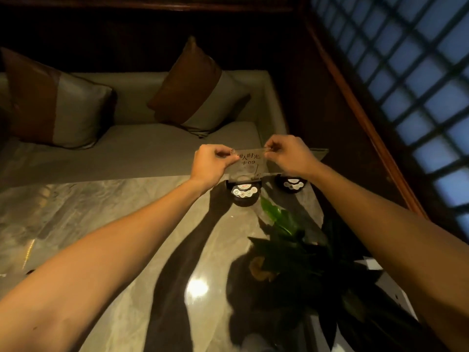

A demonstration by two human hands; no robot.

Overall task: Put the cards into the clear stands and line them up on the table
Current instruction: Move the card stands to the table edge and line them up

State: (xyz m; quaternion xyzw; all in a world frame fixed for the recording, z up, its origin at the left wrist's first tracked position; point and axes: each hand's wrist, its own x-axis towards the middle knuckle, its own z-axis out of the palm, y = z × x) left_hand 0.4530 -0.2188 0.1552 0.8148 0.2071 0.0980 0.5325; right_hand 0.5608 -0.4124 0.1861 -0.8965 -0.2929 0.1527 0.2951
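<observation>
A clear stand with a printed card (248, 162) in it rises from a black round base (244, 193) at the far edge of the marble table (101, 219). My left hand (212, 161) pinches the card's top left corner. My right hand (288, 154) pinches its top right corner. The card shows dark characters and "09". A second black round base (293, 184) sits just to the right; whether a stand rises from it is hidden by my right hand.
A potted plant (291, 240) with dark green leaves stands on the table near my right forearm. Beyond the table is a beige sofa (142, 151) with two brown-and-grey cushions (58, 102). A wooden-framed lattice window (418, 80) runs along the right.
</observation>
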